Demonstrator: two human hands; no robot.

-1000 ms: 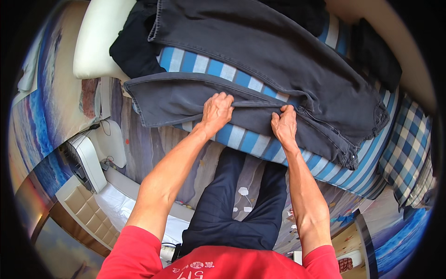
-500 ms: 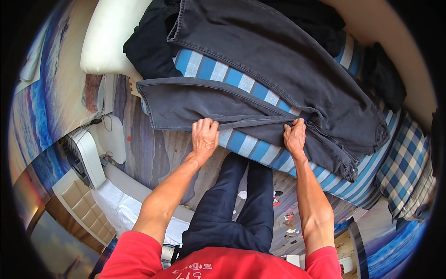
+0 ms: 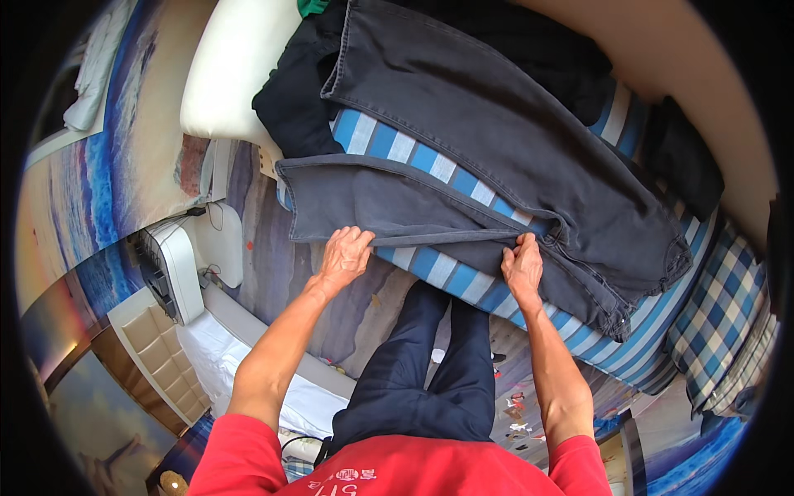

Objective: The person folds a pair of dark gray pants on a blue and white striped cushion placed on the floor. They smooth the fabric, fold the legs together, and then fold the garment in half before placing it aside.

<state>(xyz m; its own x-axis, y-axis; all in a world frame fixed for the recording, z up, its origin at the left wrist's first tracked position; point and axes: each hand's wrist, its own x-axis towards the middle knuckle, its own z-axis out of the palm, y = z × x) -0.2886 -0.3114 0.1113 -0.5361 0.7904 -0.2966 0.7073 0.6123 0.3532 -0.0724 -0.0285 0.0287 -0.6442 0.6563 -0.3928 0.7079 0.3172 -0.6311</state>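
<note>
A black garment point(image 3: 294, 107) lies at left, next to grey pants point(image 3: 496, 124) laid across a blue-and-white striped cover point(image 3: 437, 268). Left hand point(image 3: 346, 255): fingers pinching the near leg's edge. Right hand point(image 3: 523, 266): fingers pinching the same leg, nearer the waist. Far right: checked cushion point(image 3: 718, 307).

Between the legs of the grey trousers point(image 3: 488, 116), a strip of striped cover point(image 3: 443, 170) lay open from above. Room also between left hand point(image 3: 345, 255) and right hand point(image 3: 523, 266), nearside. White padded end point(image 3: 230, 74) blocked far left; checked cushion point(image 3: 718, 318), right.
</note>
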